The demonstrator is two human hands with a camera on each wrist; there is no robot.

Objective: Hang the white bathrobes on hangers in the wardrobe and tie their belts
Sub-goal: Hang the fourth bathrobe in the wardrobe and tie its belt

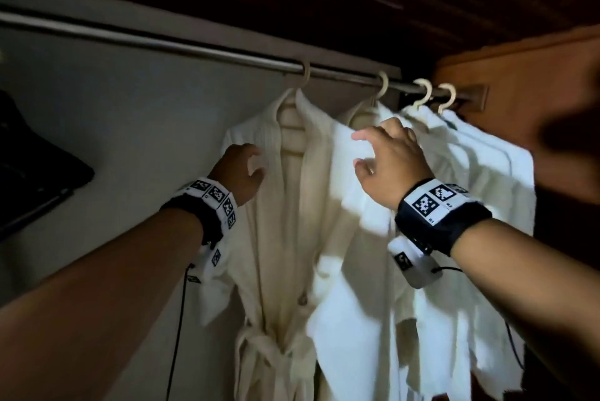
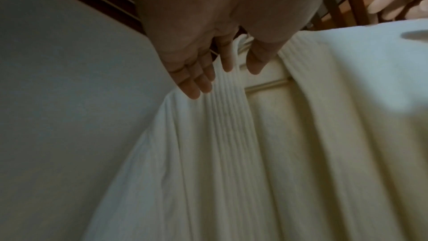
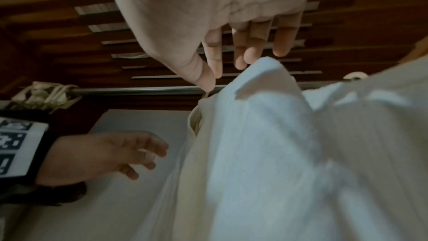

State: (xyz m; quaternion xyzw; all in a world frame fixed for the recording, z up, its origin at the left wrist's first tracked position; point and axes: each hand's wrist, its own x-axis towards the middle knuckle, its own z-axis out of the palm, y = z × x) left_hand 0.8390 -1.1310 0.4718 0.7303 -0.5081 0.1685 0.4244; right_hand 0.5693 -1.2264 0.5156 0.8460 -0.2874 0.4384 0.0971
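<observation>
Ribbed bathrobe (image 1: 276,205) hangs belted; left hand (image 1: 242,170) touching its shoulder.

Bathrobes' (image 1: 282,238) hems cut off below

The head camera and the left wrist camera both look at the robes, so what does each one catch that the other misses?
Only the head view shows the rail with four hanger hooks, the tied belt on the leftmost robe, and the right hand at the second robe.

Only the left wrist view shows the left hand's fingers lying straight against the ribbed collar and the hanger's crossbar.

Both show the left hand at that leftmost robe.
</observation>
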